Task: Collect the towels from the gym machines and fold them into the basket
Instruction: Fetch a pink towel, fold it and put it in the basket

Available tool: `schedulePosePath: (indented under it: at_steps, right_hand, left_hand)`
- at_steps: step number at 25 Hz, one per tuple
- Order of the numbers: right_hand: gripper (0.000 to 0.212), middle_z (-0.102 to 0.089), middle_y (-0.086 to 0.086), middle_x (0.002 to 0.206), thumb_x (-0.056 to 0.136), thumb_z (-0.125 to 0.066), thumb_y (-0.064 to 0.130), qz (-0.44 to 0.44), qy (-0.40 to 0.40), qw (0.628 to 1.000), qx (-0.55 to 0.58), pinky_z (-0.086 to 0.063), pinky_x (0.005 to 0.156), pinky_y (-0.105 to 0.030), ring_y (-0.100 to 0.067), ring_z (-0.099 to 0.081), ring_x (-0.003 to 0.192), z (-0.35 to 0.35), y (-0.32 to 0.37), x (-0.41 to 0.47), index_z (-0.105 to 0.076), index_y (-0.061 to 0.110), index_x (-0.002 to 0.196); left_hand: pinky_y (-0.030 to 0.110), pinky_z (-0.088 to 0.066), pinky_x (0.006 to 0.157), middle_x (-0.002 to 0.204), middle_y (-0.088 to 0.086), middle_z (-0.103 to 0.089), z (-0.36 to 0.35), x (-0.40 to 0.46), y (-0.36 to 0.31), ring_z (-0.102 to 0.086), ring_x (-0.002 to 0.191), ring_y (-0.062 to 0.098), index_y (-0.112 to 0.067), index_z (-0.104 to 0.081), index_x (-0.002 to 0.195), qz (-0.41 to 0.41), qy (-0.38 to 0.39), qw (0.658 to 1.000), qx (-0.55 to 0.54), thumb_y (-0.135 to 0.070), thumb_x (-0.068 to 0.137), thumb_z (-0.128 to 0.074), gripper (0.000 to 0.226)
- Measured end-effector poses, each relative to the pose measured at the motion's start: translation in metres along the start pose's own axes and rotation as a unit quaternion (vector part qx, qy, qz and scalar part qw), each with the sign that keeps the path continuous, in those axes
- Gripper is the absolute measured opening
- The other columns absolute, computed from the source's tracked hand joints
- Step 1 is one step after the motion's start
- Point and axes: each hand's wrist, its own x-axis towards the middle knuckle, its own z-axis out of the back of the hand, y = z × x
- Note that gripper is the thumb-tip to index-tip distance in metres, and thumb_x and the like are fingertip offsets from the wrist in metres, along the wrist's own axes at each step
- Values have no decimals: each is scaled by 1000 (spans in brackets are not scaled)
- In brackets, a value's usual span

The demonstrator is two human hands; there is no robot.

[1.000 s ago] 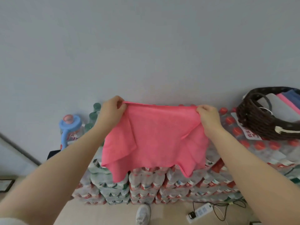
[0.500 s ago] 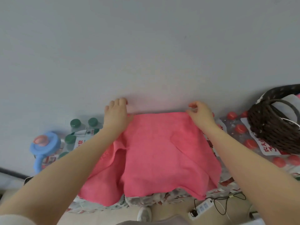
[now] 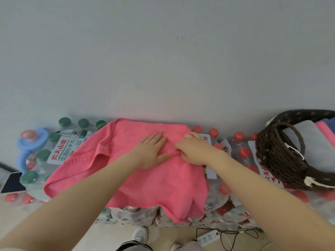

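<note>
A pink towel (image 3: 126,178) lies spread over stacked packs of bottled water, its front edge hanging over the stack. My left hand (image 3: 150,153) presses flat on the towel's middle with straight fingers. Just to its right, my right hand (image 3: 194,151) rests on the towel with fingers curled down into the fabric. A dark wicker basket (image 3: 279,160) stands at the right on the bottle packs. It holds folded towels, grey, pink and blue (image 3: 319,142).
Green-capped bottles (image 3: 43,154) and a blue handled bottle (image 3: 30,142) sit at the left, red-capped bottles (image 3: 243,151) at the right. A grey wall rises close behind. A power strip with cables (image 3: 208,238) lies on the floor, by my shoes.
The towel was held up by its top corners, then laid on the bottle packs. Both hands have moved from the far corners to the towel's middle.
</note>
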Motion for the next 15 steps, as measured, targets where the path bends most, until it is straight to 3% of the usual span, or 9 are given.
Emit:
schedulePosePath:
  at_steps: [2,5,8,11,13,15]
  right_hand:
    - [13,-63,-7,107,87,-43,14,16,-15,1000,-13,-29,95,-35,-28,-48,106,3,-15,-9,-55,15,92]
    - [15,-63,-7,101,84,-46,16,8,-39,999,1,-33,79,-33,-28,-50,99,5,-49,-26,-58,13,92]
    - [21,-57,-6,96,84,-46,14,-68,-17,997,11,-36,81,-33,-27,-50,104,8,-81,-42,-63,14,96]
    - [30,-53,-9,115,86,-44,13,-166,8,984,-64,-36,93,-37,-28,-43,115,11,-80,-40,-64,13,108]
    - [31,-51,-12,119,87,-43,14,-163,-62,984,-45,-37,94,-38,-30,-43,116,18,-53,-29,-62,9,111]
    - [29,-53,-13,118,88,-43,18,-90,-137,986,23,-41,93,-39,-31,-48,114,25,-14,-12,-60,10,111]
  left_hand:
    - [31,5,117,158,6,9,-2,-2,-3,6,146,20,-17,4,148,17,9,1000,13,-77,74,-18,98]
    - [32,4,117,158,6,5,-6,-6,-7,3,146,20,-18,1,148,21,-16,999,18,-78,50,-1,115]
    - [29,-1,117,158,5,-9,-5,-6,-9,-7,146,19,-18,-12,148,28,-39,999,-15,-72,57,-1,107]
    - [26,-11,116,155,7,-21,-4,-14,-6,-21,143,20,-14,-25,145,36,-77,994,-73,-57,75,-9,84]
    - [30,-22,114,150,10,-33,-4,-28,3,-33,137,24,-9,-37,140,41,-136,985,-102,-48,78,-9,78]
    - [40,-35,107,136,15,-50,-6,-48,21,-49,124,32,-4,-51,128,56,-187,976,-92,-38,75,-14,73]
